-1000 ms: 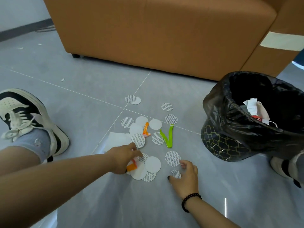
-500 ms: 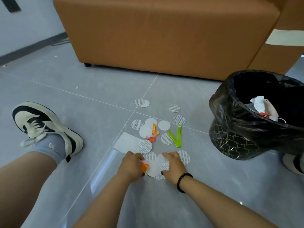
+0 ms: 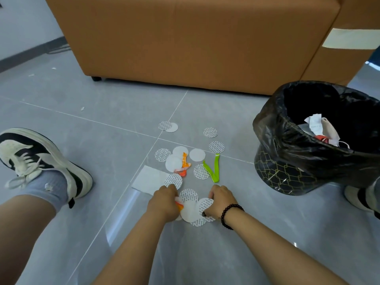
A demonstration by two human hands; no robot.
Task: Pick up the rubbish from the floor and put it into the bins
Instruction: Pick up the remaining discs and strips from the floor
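Observation:
Several round white paper discs (image 3: 197, 154) lie scattered on the grey tiled floor, with a green strip (image 3: 213, 169), an orange wrapper (image 3: 184, 164) and a white tissue (image 3: 148, 179) among them. My left hand (image 3: 164, 202) is closed on an orange scrap and discs at the near end of the litter. My right hand (image 3: 221, 200) presses against a small heap of discs (image 3: 190, 210) from the right, fingers curled onto them. A bin with a black bag (image 3: 287, 153) stands to the right and holds some paper waste.
An orange-brown sofa (image 3: 185, 42) fills the back. My left shoe (image 3: 41, 161) rests on the floor at the left, and my other shoe (image 3: 359, 198) sits behind the bin at the right edge. Bare floor lies near me.
Both hands came together at the near discs: the right hand slid left and gathered discs into a heap against the left hand. The view shifted slightly.

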